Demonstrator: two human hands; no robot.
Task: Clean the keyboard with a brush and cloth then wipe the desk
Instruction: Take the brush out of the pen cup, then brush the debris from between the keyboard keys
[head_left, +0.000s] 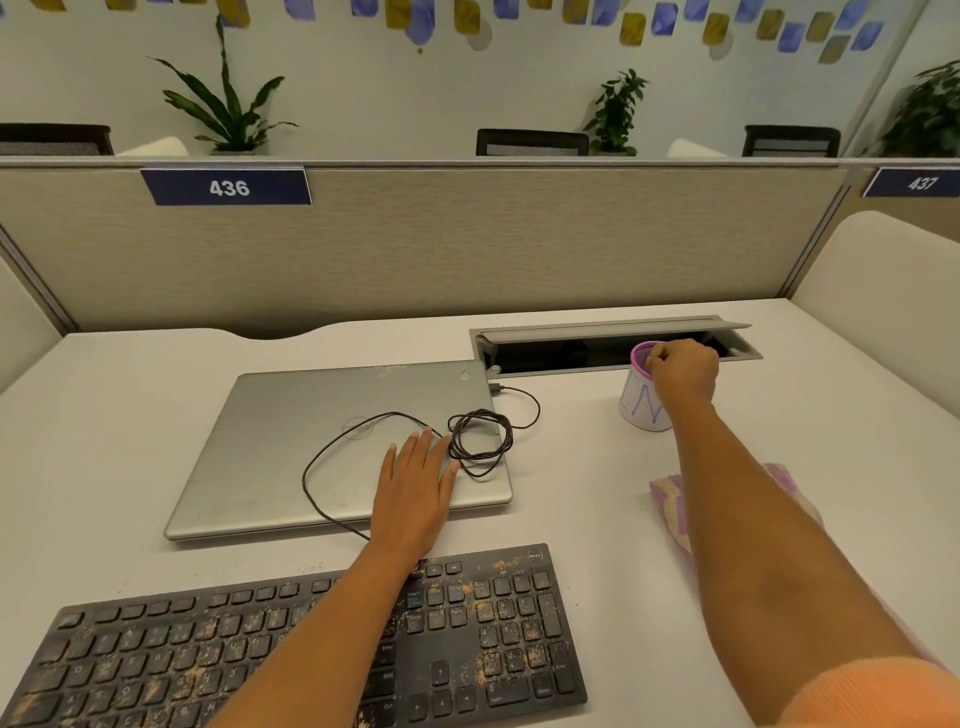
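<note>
Keyboard (493, 634), Dell-marked, long axis left-right across table (597, 493). My left grip (415, 493): spread flat on laptop (291, 441). Right grip (683, 371): curled at cup (641, 410) rim; hold, cannot tell.

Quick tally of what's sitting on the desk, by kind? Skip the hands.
keyboard: 1
laptop: 1
cable: 1
cup: 1
cloth: 1
Total: 5
</note>
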